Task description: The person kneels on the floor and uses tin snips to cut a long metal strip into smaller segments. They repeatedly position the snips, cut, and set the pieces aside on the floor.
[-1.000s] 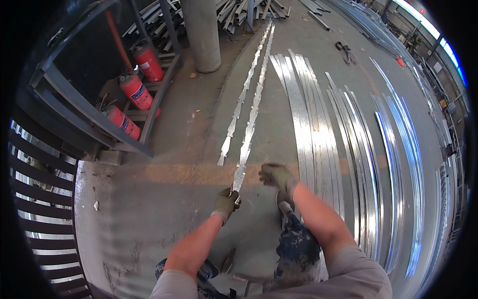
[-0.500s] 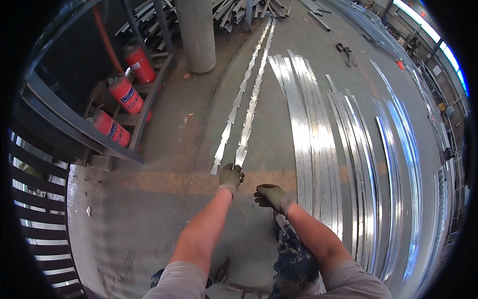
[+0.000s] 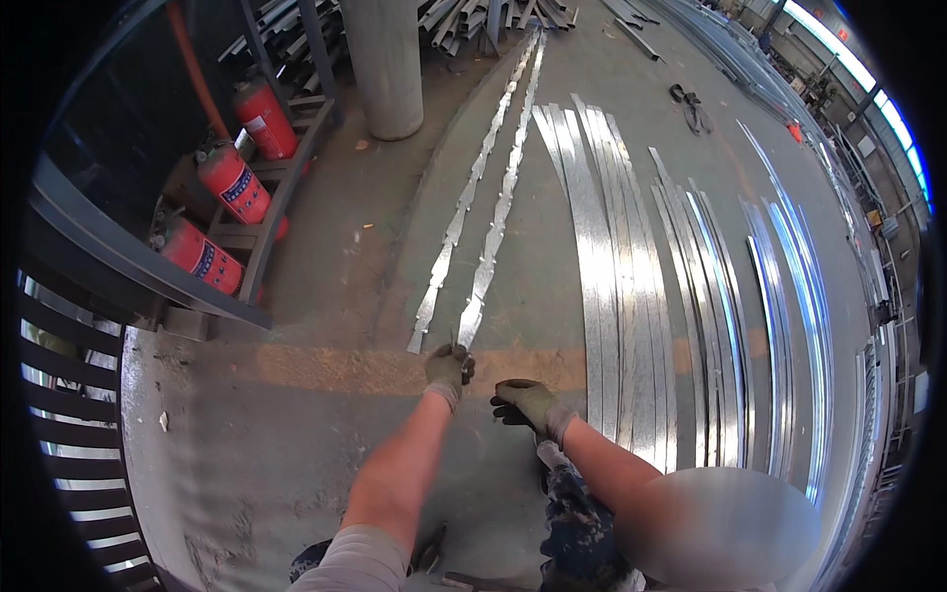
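Both my hands wear olive-green work gloves. My left hand (image 3: pixel 449 367) is closed at the near end of a long, jagged, shiny metal strip (image 3: pixel 486 266) that runs far away across the floor. A second jagged strip (image 3: pixel 439 271) lies just left of it, its near end free on the floor. To the right, my right hand (image 3: pixel 528 405) hangs apart from the strips with its fingers curled together. Whatever may be between those fingers is too small to make out. Flat galvanized strips (image 3: pixel 600 286) lie in a row beyond my right hand.
Narrower metal profiles (image 3: pixel 705 296) and bluish shiny bars (image 3: pixel 804 286) lie further right. Red fire extinguishers (image 3: pixel 235 185) stand on a rack at left. A concrete column (image 3: pixel 385 74) and a heap of metal offcuts (image 3: pixel 469 25) are at the far side. A blurred patch (image 3: pixel 718 528) covers my right sleeve.
My left hand has come slightly nearer and left, and the near ends of both jagged strips have shifted the same way. My right hand has dropped a little, staying curled.
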Tool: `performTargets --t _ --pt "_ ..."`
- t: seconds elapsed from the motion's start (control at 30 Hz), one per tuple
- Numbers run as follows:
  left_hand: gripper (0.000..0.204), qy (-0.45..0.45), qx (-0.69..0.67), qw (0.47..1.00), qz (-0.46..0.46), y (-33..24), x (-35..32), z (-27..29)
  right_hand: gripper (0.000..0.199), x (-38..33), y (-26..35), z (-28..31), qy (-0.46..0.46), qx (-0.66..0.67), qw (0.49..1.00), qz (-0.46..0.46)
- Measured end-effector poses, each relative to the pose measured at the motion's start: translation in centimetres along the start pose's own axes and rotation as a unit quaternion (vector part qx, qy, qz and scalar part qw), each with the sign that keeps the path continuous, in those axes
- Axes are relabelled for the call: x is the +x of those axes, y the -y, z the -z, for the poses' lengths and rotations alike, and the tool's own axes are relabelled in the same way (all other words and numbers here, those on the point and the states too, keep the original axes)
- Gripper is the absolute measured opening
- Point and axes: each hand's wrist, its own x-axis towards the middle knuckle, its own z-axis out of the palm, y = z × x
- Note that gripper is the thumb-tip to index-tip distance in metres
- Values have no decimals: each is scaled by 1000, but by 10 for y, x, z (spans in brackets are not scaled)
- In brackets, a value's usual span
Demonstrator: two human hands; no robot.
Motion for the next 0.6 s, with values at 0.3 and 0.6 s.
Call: performTargets --t 0.3,0.6 --pt "7 -13 85 996 14 -16 36 5 49 13 -13 3 16 -3 999 29" --pt "18 -144 -4 981 128 47 95 29 52 -11 3 -9 22 11 1000 14"
